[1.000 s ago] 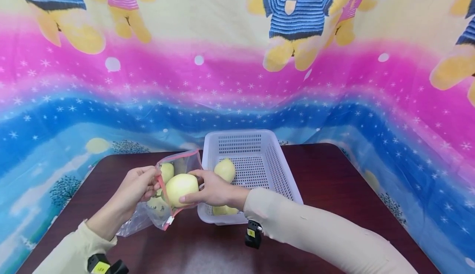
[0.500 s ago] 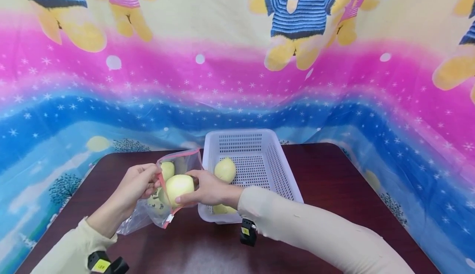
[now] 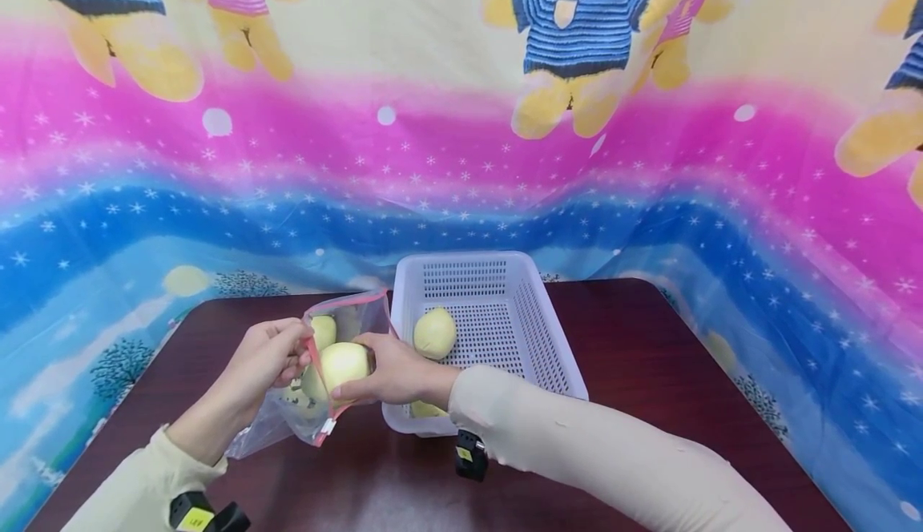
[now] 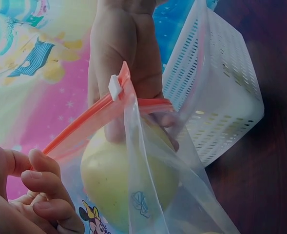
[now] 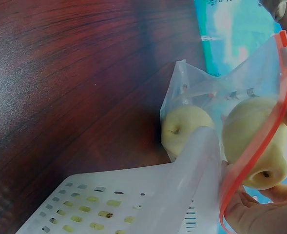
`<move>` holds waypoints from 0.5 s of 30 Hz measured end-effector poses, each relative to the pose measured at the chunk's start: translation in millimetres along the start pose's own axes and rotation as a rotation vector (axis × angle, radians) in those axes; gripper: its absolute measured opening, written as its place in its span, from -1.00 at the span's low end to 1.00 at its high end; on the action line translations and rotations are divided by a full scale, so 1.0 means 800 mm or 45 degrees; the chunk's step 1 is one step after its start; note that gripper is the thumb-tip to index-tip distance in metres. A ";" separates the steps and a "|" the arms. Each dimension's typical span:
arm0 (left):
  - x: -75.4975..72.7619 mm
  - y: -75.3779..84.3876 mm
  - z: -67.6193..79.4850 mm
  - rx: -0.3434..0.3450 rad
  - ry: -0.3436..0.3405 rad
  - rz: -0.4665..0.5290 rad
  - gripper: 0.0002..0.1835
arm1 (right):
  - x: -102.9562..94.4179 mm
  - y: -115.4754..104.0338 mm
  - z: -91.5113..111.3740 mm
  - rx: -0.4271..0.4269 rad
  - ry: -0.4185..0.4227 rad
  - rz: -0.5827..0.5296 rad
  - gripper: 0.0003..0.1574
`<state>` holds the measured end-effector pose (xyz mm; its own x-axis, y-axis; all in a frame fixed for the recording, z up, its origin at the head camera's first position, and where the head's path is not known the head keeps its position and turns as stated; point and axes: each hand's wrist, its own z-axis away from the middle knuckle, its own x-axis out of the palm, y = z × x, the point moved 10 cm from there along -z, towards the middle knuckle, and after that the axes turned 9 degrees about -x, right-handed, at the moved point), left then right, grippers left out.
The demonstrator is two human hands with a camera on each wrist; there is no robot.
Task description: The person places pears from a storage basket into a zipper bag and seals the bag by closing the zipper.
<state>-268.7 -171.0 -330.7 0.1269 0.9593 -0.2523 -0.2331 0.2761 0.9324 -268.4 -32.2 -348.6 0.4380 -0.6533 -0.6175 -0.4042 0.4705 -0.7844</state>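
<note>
Gripping a pale yellow-green apple (image 3: 342,365) in my right hand (image 3: 392,372), I had it sitting in the mouth of the zip bag (image 3: 303,416), fingers curled round its far side and thumb beneath. Its skin was smooth and matte, with a small dark calyx pit showing in the right wrist view. My left hand (image 3: 267,360) pinched the bag's red zipper rim at 9 o'clock of the apple, holding the mouth wide. The bag was clear plastic with cartoon prints, and more apples lay inside it. At 3 o'clock, just beside my right hand, stood the white perforated basket (image 3: 537,332) with another apple (image 3: 434,333) in it, its near-left corner touching the bag. The dark desk (image 3: 649,372) lay bare from the basket's right wall to the desk edge, and along the near edge under my forearms.
</note>
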 end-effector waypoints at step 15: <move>-0.001 0.002 0.001 0.015 -0.016 0.021 -0.65 | 0.005 -0.004 -0.007 -0.004 0.013 0.126 -0.20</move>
<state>-268.5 -171.4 -328.6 0.1353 0.9628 -0.2339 -0.2243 0.2597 0.9393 -269.7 -39.5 -348.7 0.3873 -0.6098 -0.6915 -0.4478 0.5313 -0.7192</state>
